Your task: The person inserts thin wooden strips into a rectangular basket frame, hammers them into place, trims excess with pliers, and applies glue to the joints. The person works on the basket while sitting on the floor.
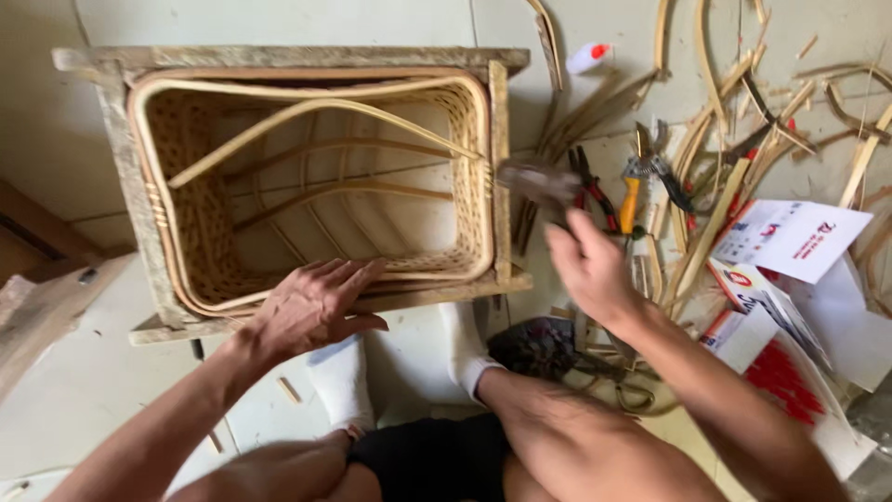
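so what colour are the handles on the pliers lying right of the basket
Red and black, on the pliers beside the basket; the head view shows it.

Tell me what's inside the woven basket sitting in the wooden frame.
Inside the woven basket only bent cane strips cross the open interior; pale floor shows through. The left hand covers part of the near rim, hiding what lies beneath it.

Basket [316, 232] interior open; rt floor blocked w/ strips [706, 177].

A woven basket [316, 177] is sitting inside a wooden frame [139, 223] on the floor [65, 112]. Pliers [595, 191] and cutters [641, 177] are lying right of it, among cane strips [706, 139], with paper sheets [790, 237] lying farther right.
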